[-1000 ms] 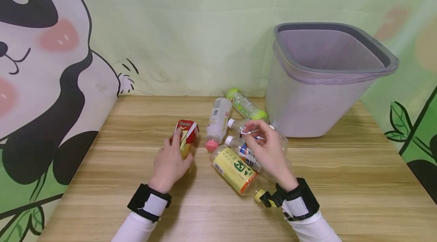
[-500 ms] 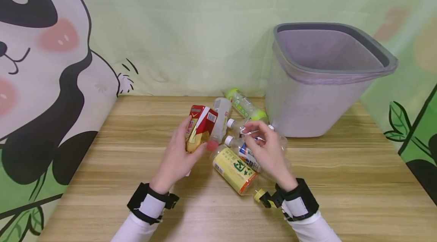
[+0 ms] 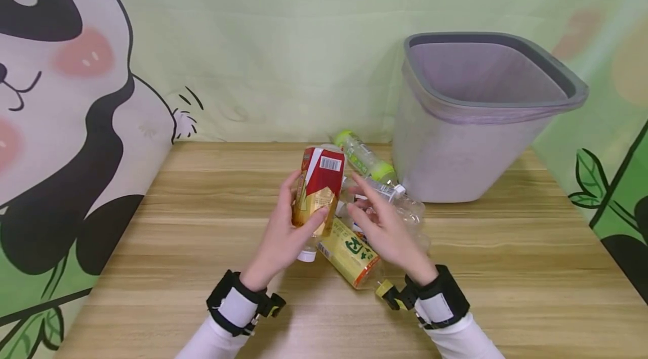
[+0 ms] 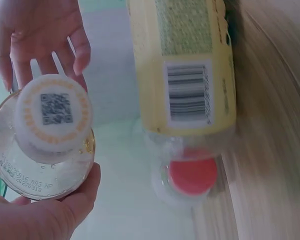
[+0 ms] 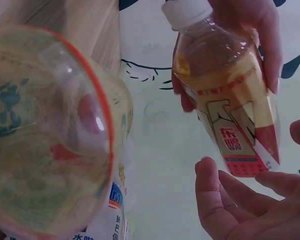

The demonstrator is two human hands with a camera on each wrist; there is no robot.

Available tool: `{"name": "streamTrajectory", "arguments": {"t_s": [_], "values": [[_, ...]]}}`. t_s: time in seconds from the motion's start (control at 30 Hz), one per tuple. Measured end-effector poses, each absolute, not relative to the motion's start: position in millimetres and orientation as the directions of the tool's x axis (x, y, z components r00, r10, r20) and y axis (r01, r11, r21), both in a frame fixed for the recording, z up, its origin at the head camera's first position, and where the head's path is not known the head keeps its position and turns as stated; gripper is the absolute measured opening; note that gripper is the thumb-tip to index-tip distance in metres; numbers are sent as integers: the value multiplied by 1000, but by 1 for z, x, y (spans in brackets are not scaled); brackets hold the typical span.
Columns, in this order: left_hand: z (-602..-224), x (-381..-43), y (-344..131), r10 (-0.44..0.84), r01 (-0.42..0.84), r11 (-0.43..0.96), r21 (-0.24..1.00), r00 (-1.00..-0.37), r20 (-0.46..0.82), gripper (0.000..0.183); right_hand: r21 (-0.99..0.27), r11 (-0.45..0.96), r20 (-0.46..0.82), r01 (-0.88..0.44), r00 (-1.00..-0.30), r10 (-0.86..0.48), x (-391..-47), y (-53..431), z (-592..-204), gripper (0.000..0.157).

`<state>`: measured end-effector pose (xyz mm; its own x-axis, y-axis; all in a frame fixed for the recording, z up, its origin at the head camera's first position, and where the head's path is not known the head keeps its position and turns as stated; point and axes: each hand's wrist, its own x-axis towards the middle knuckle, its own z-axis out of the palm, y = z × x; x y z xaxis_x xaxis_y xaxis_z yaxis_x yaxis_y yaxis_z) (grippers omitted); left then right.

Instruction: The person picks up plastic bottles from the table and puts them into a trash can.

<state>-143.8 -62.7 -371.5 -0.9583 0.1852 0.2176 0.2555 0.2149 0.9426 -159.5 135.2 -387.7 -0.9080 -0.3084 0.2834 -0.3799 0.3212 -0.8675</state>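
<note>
My left hand (image 3: 280,238) grips a plastic drink bottle (image 3: 324,182) with a red and gold label. Its white cap (image 4: 52,112), printed with a QR code, points back toward me. In the right wrist view, the base of this bottle tilts toward my right hand (image 3: 392,229). That hand holds nothing, and its spread fingers lie close to the bottle's base. Below the right hand lies a yellow-labelled bottle (image 3: 349,255) on its side. A bottle with a pinkish-red cap (image 4: 192,172) is mostly hidden behind the held one in the head view.
A clear bottle with lime-green ends (image 3: 364,156) lies toward the back wall. Clear white-capped bottles (image 3: 410,210) lie partly under my right hand. A tall grey bin (image 3: 445,162) with a liner stands at the back right of the wooden table (image 3: 202,190).
My left hand has picked up the red and gold bottle, turned it and brought it right, in front of the pink-capped bottle. The right hand's fingers have loosened and spread toward it.
</note>
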Motion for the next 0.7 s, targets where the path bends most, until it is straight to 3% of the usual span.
{"name": "streamTrajectory", "arguments": {"t_s": [0.57,0.7], "values": [[-363,-140,-53,291,269,227,936,-936,199,58,-864,276,320,-420,-883,-342,-161,132,-386,65],[-378,-147,-54,300,290,246,925,-930,212,54,-866,300,295,-399,-894,-338,-151,130,-367,66]]}}
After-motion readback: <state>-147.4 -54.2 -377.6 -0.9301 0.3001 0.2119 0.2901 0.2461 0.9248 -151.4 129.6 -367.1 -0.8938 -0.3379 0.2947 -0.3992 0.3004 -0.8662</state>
